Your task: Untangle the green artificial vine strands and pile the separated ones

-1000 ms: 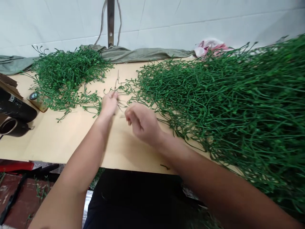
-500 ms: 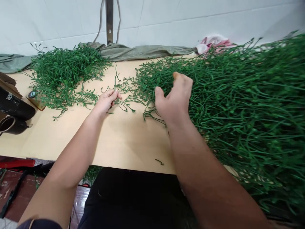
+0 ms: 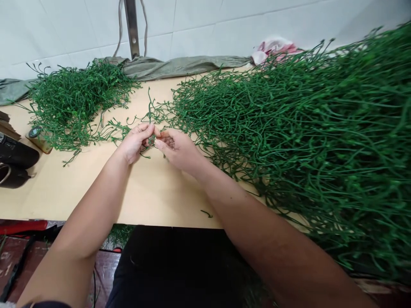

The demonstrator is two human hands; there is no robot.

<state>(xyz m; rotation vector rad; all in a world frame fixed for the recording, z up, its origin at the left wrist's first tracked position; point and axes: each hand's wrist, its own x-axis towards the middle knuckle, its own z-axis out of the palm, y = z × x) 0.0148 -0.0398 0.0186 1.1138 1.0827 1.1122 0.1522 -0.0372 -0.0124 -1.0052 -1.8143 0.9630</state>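
My left hand [image 3: 138, 139] is closed in a pinch around a green branched stem [image 3: 149, 107], which looks like artificial plant and sticks up above the fingers. My right hand [image 3: 176, 147] meets it from the right, thumb and fingers pinching at the lower part of the same stem; the fingers partly hide the contact. Right of both hands spreads a large heap of long green stems [image 3: 289, 119]. At the left lies a smaller pile of shorter green sprigs [image 3: 77, 98], with a few loose ones trailing toward my left hand.
Both piles lie on a tan tabletop [image 3: 80, 184]. At the left edge are a black cylinder [image 3: 19, 152], a dark mug [image 3: 14, 176] and a small jar [image 3: 40, 139]. Grey-green cloth [image 3: 186, 66] and a pink-white cloth [image 3: 272, 49] run along the wall. A stray bit [image 3: 206, 213] lies near the front edge.
My right hand has moved left from the large heap to my left hand, and its fingers have closed at the stem. The left hand keeps its hold. The view has shifted slightly.
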